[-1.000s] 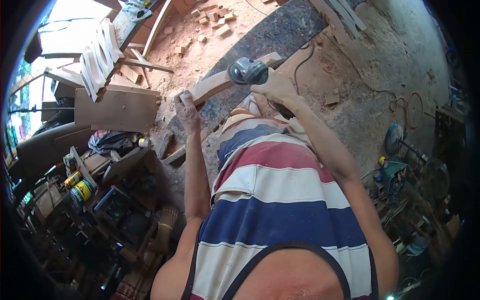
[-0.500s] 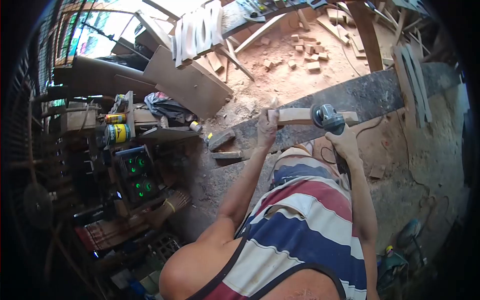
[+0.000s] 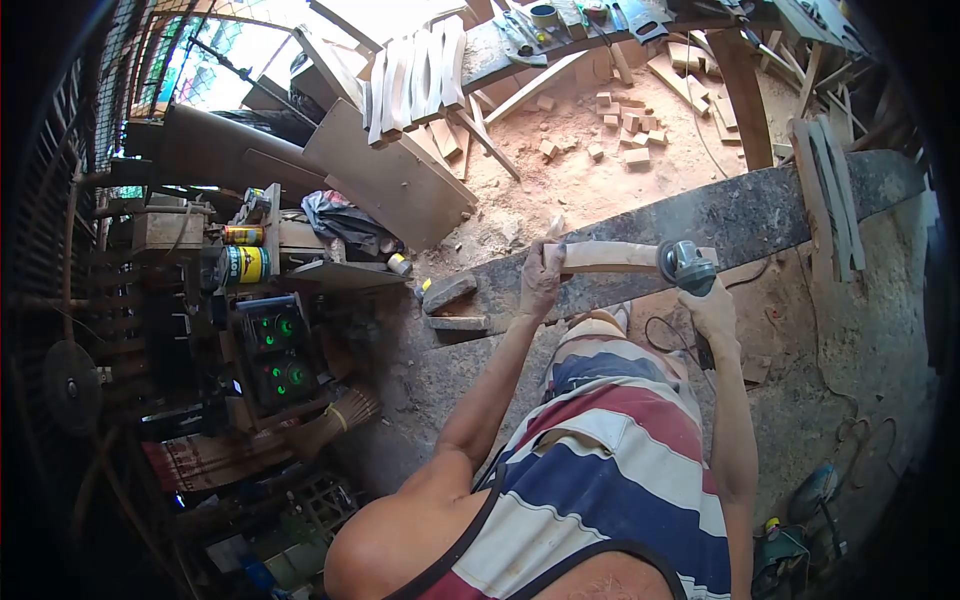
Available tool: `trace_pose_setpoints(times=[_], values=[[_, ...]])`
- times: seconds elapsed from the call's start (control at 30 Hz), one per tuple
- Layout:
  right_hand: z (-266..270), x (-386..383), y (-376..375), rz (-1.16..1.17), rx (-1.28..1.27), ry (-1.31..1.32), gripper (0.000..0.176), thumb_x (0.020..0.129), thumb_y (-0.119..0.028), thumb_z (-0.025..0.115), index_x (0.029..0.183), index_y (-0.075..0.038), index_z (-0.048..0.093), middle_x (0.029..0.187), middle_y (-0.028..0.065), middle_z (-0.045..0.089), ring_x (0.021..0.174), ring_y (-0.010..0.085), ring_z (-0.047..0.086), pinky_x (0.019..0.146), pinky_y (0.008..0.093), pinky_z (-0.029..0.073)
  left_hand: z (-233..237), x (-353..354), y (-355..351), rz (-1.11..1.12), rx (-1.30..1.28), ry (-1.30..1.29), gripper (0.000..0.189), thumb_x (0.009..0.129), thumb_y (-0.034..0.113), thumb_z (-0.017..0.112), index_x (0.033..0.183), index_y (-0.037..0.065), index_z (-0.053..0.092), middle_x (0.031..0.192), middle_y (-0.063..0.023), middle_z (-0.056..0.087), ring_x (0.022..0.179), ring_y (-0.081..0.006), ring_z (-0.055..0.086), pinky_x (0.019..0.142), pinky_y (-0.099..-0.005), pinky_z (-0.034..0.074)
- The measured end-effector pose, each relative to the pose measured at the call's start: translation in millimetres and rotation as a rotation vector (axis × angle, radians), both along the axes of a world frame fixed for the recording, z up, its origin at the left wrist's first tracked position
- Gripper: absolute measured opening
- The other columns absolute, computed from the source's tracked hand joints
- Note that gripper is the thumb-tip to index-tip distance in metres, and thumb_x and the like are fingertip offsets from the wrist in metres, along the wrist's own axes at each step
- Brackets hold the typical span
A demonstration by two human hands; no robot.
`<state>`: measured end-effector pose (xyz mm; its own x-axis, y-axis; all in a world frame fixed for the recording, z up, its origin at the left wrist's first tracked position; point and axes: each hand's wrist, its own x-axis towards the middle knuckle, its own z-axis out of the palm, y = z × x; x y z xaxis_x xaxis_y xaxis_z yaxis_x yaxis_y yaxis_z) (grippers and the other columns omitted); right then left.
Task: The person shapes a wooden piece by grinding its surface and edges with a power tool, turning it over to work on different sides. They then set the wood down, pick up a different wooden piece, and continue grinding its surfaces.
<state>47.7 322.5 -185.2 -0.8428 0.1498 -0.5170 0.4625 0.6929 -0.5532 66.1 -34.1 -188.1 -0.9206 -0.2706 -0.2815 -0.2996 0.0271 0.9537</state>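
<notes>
My left hand is closed around the left end of a curved wooden piece, which lies along the dark plank bench. In my right hand is an angle grinder, its body pointing back toward me. The grinder's disc sits at the right part of the wooden piece, seemingly touching its face. Fingers of the right hand wrap the tool's body, so part of it is hidden.
Several shaped wooden pieces lean across the bench's right end. Two dark blocks rest at its left end. Beyond are cut wood offcuts on the dusty floor. Paint cans and a speaker box stand on the left.
The grinder has slid slightly right along the wooden piece. My left hand keeps its hold on the left end. The whole view has shifted a little.
</notes>
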Motion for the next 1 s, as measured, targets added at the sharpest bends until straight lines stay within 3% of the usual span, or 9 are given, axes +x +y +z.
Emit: trace_pose_setpoints(times=[0.1,0.13,0.17,0.23,0.3,0.4,0.63,0.87,1.0], values=[[-30,1,15,-0.007,-0.030,0.052,0.082,0.081,-0.050,0.089,0.149,-0.010,0.066,0.123,0.0286,0.079,0.118,0.0462,0.076,0.100,0.0541,0.059,-2,-5,-9,0.006,-0.138,-0.008,0.027,0.116,0.029,0.063,0.129,0.004,0.062,0.117,-0.0118,0.069,0.099,-0.0194,0.073,0.077,-0.0367,0.069],[-4,-2,8,-0.017,-0.025,0.073,0.082,0.083,-0.047,0.087,0.157,-0.021,0.063,0.130,0.0262,0.078,0.120,0.0456,0.075,0.100,0.0542,0.059,-10,-1,-10,-0.011,-0.189,-0.042,0.028,0.117,0.029,0.062,0.129,0.003,0.062,0.117,-0.0133,0.070,0.099,-0.0208,0.074,0.077,-0.0374,0.068],[-13,0,10,-0.043,-0.084,0.165,0.084,0.083,-0.043,0.086,0.162,-0.029,0.059,0.132,0.0241,0.078,0.120,0.0449,0.076,0.100,0.0546,0.059,-49,3,-44,-0.282,-0.925,0.046,0.033,0.116,0.032,0.060,0.129,0.001,0.062,0.119,-0.0181,0.069,0.101,-0.0258,0.074,0.079,-0.0413,0.067],[-44,-5,13,-0.037,0.006,0.184,0.079,0.081,-0.042,0.086,0.154,-0.020,0.064,0.127,0.0254,0.078,0.115,0.0445,0.077,0.098,0.0537,0.060,-39,-2,-38,-0.215,-0.528,0.011,0.037,0.114,0.035,0.065,0.130,0.002,0.062,0.119,-0.0165,0.067,0.107,-0.0266,0.072,0.081,-0.0419,0.067],[-50,-13,10,-0.037,-0.067,0.065,0.080,0.077,-0.047,0.090,0.136,0.002,0.068,0.126,0.0327,0.077,0.118,0.0455,0.077,0.102,0.0526,0.060,-2,-5,-7,0.040,0.028,-0.069,0.038,0.111,0.035,0.073,0.129,0.004,0.062,0.119,-0.0113,0.067,0.103,-0.0240,0.073,0.081,-0.0398,0.070],[-10,-11,-15,-0.034,-0.033,-0.068,0.083,0.078,-0.052,0.088,0.131,0.009,0.069,0.128,0.0332,0.077,0.122,0.0451,0.076,0.104,0.0503,0.061,-8,-8,-10,0.035,0.021,-0.065,0.049,0.103,0.037,0.085,0.131,0.006,0.060,0.122,-0.0114,0.066,0.102,-0.0233,0.076,0.080,-0.0397,0.073],[20,-6,-42,0.078,-0.166,-0.034,0.082,0.079,-0.055,0.087,0.133,0.004,0.070,0.124,0.0336,0.077,0.118,0.0458,0.077,0.102,0.0503,0.061,1,-17,-7,0.008,0.011,-0.057,0.044,0.103,0.035,0.086,0.126,0.007,0.061,0.120,-0.0088,0.066,0.104,-0.0223,0.074,0.081,-0.0421,0.073],[-19,-15,-21,0.052,-0.102,-0.079,0.082,0.078,-0.056,0.086,0.133,0.002,0.073,0.125,0.0313,0.078,0.119,0.0435,0.077,0.104,0.0495,0.061,1,-20,-8,-0.015,-0.024,-0.052,0.043,0.103,0.035,0.084,0.125,0.007,0.060,0.120,-0.0118,0.067,0.104,-0.0236,0.074,0.078,-0.0410,0.073],[1,-20,-23,0.059,-0.120,-0.119,0.079,0.077,-0.057,0.086,0.129,0.001,0.077,0.126,0.0295,0.079,0.119,0.0425,0.078,0.104,0.0480,0.061,3,-22,-7,-0.008,-0.065,-0.084,0.044,0.104,0.035,0.083,0.125,0.005,0.060,0.121,-0.0120,0.067,0.104,-0.0239,0.074,0.078,-0.0416,0.073]])
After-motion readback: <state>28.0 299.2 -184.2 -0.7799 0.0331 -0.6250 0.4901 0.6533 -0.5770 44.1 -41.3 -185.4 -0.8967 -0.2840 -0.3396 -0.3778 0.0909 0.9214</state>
